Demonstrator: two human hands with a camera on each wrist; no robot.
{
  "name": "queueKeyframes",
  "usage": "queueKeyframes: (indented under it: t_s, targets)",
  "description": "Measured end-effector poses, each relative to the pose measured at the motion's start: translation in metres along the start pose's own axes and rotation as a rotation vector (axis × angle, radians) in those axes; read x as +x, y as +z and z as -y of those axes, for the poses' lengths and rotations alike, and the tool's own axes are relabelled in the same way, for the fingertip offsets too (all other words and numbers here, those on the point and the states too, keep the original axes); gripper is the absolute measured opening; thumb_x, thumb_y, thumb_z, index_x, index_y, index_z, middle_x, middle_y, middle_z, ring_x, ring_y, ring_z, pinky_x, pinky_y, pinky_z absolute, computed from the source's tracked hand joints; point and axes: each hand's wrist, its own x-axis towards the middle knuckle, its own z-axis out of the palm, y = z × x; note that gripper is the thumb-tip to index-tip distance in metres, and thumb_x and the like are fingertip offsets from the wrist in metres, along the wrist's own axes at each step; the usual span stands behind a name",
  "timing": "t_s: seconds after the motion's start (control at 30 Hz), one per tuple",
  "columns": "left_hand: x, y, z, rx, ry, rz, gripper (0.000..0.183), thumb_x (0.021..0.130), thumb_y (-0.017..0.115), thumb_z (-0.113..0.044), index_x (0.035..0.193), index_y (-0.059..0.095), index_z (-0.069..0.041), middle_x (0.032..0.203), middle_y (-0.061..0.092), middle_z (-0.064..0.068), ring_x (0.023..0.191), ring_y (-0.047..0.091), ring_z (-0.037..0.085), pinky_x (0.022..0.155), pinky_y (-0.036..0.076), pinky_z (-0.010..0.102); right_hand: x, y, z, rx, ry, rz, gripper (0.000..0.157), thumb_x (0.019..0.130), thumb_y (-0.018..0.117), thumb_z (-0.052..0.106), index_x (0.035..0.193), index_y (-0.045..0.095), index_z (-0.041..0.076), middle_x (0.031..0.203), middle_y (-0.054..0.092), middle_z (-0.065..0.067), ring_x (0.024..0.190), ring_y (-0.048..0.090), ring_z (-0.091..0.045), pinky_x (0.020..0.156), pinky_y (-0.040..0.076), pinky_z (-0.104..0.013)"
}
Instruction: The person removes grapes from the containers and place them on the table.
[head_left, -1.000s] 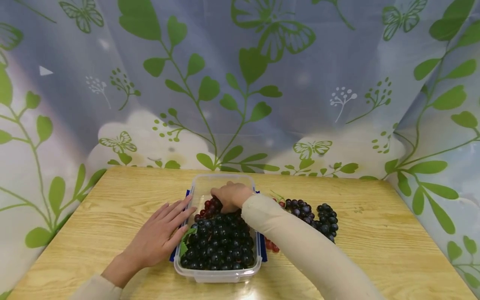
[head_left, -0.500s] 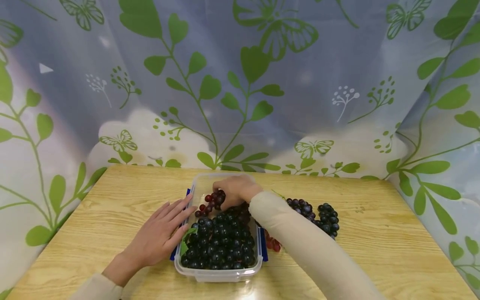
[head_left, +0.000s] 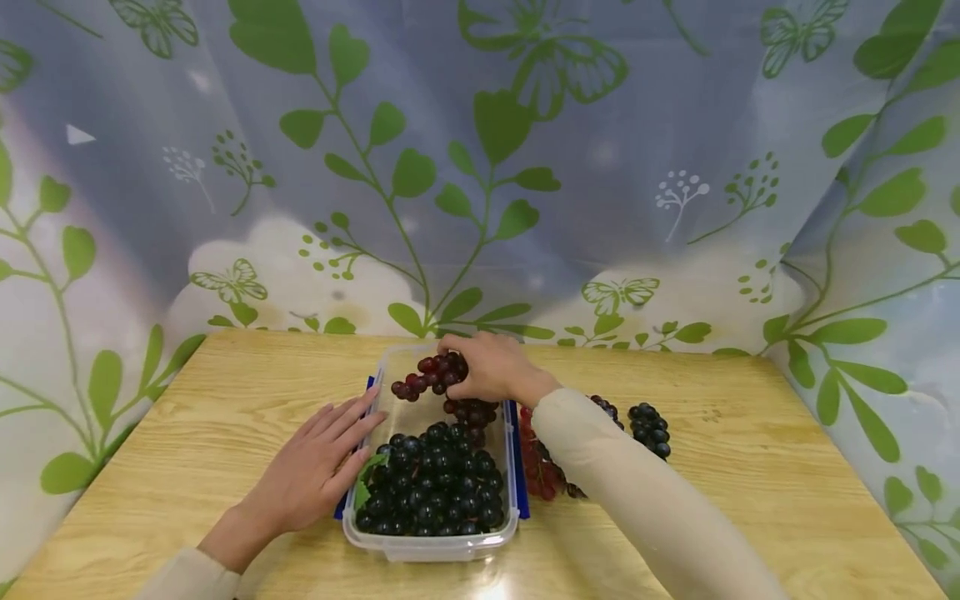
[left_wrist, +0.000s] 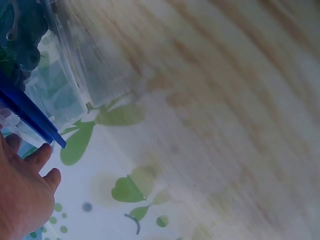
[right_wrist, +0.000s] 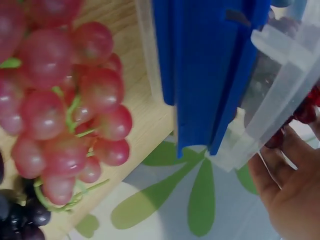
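Note:
A clear plastic container (head_left: 429, 547) with blue side latches holds a large bunch of black grapes (head_left: 431, 487) at its near end. Above its far half, my right hand (head_left: 498, 367) grips a dark red bunch of grapes (head_left: 431, 377), part of which hangs below the palm. My left hand (head_left: 311, 467) rests against the container's left rim, fingers straight. In the left wrist view those fingers (left_wrist: 37, 159) lie near a blue latch (left_wrist: 30, 112). The right wrist view has my right hand (right_wrist: 295, 185) past the container wall, its grapes mostly cut off by the frame edge.
Right of the container lie light red grapes (head_left: 542, 475), partly behind my right sleeve (head_left: 637, 483). A dark bunch of grapes (head_left: 649, 429) sits farther right. At the table's back edge hangs a printed curtain (head_left: 600, 208). A green leaf (head_left: 363, 487) lies among the black grapes.
My right hand has lifted the dark red grapes up and away from the black ones, toward the container's far end. More light red grapes show beside it. The left hand stays put.

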Motion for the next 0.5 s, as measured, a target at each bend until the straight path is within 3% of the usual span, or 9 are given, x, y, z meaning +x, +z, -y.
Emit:
queueKeyframes:
  t_s: [0.2,0.5]
  targets:
    - [0.001,0.001,0.000,-0.002,0.004,-0.005,0.044,0.102,0.042,-0.030,0.145,0.045,-0.017,0.157,0.020,-0.002,0.139,0.028,0.023,0.109,0.021,0.051,-0.015,-0.007,-0.008,0.156,0.080,-0.163,0.059,0.083,0.070,0.044,0.137,0.051,0.028,0.111,0.062,-0.004,0.103,0.054,-0.026,0.084,0.047,-0.046]
    - [0.001,0.000,0.000,0.017,0.009,-0.002,0.045,0.102,0.043,-0.030,0.144,0.045,-0.016,0.157,0.022,0.000,0.139,0.027,0.024,0.110,0.021,0.050,-0.036,-0.033,-0.007,0.306,0.112,-0.302,0.055,0.082,0.071,0.039,0.132,0.053,0.027,0.102,0.060,-0.003,0.087,0.053,-0.018,0.069,0.046,-0.037]
